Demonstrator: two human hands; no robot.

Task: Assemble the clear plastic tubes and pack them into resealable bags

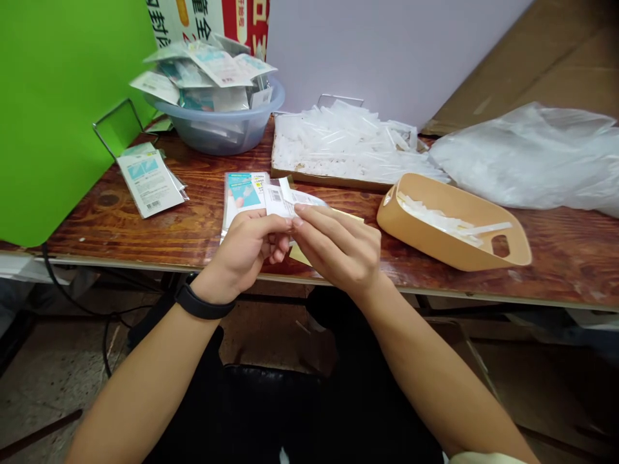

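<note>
Head cam shot: the main thing here is a white barcode slip (279, 198), held up just over the surface (97, 222). The left hand (246, 241) and right hand (338, 248) are together, pinching it between their fingertips, and a yellow paper strip (300, 256) pokes out right under the slip. The left wrist has a black wristband (206, 303) on it.

Right below the slip, a clear packet with a blue printed card (242, 196) lies on the surface, partly under the hands. Further left of the slip is another flat packet (147, 180). Behind the slip sits a tray of clear plastic sticks (338, 145), and behind and left is a blue-grey plastic basin (213, 135) piled with more packets. To the right of the slip there's a tan caddy (449, 222) with white sticks inside, and past that a crumpled plastic bag (527, 158).
</note>
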